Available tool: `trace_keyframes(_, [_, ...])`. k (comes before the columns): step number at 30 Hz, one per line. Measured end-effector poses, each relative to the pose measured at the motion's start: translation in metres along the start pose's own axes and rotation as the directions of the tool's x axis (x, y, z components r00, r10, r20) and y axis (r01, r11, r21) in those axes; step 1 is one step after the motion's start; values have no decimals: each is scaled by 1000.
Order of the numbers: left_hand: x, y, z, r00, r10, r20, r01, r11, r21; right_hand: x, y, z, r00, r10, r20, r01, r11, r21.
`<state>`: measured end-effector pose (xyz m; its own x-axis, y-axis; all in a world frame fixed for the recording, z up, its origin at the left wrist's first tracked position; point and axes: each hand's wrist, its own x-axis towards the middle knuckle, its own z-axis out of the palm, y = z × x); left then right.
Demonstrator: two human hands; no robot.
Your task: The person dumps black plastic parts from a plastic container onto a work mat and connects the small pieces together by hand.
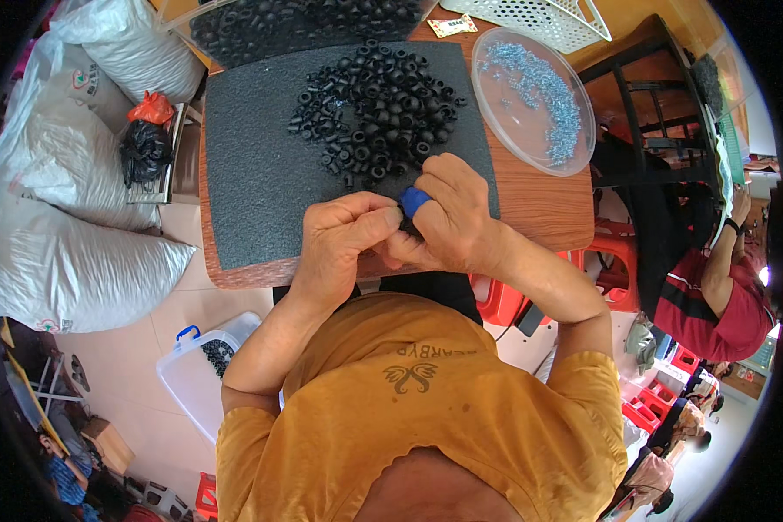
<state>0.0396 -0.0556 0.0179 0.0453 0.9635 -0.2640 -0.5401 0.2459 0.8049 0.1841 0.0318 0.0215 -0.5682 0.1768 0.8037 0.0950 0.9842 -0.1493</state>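
Observation:
My left hand (346, 233) and my right hand (458, 211) meet over the near edge of a dark grey mat (257, 165). Both are closed in a pinch, fingertips together. A bit of a small black part (408, 225) shows between them, mostly hidden by my fingers. A blue wrap (414, 201) circles one finger of my right hand. Just beyond my hands, a heap of small hollow black plastic parts (387, 104) lies on the mat. To its right, a round clear plastic lid (515, 130) carries many tiny bluish metallic pieces (564, 122).
A clear bin (309, 26) of black parts stands at the far edge of the wooden table (544, 204), beside a white perforated basket (539, 19). Stuffed white sacks (83, 261) line the left. A clear tub (187, 370) sits on the floor. Another person (713, 304) is at the right.

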Motion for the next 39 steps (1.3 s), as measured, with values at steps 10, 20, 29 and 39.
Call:
trace_keyframes(10, [0,7,6,980,181,-80,-176,982,64,3,-3,-5,993,71,89,-66,996,-64])
trace_keyframes(20, [6,11,2,988,121,-99,-113,990,85,5,-9,-13,977,142,158,-131,989,-75])
trace_keyframes(29, [5,8,3,998,45,-54,-49,997,-61,-1,-10,-16,969,165,184,-159,986,-46])
trace_keyframes(39, [2,5,-4,999,37,-6,-37,998,55,2,-12,-18,960,156,233,-145,987,-65])
